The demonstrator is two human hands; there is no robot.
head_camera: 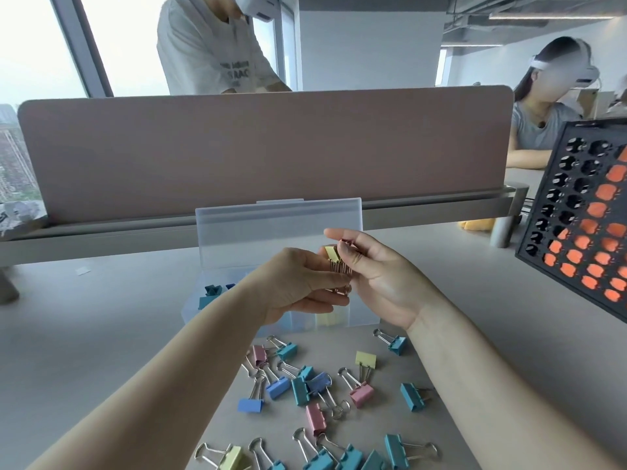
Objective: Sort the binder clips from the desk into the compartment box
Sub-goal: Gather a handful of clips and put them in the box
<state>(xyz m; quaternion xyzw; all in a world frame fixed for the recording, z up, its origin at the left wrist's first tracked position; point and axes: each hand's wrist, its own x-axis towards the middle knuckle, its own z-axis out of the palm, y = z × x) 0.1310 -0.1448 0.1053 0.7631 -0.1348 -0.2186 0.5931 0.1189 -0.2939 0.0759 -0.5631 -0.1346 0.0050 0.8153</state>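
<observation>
Above the open translucent plastic compartment box (237, 232), our left hand (298, 283) and right hand (380, 276) both pinch a small yellow binder clip (331, 253) with curled fingers. Pastel metal binder clips (300, 390) lie scattered on the grey table (101, 334) nearer us.

Bare desk (101, 334) lies left of the compartment box (364, 315) and between it and the tilted black rack (576, 215) at right. The box's upright lid (278, 225) walls its far side (the partition (264, 144) stands behind), the left hand (298, 283) and right hand (383, 279) hold clips (331, 253) over its middle, and loose binder clips (322, 395) crowd the near desk.
</observation>
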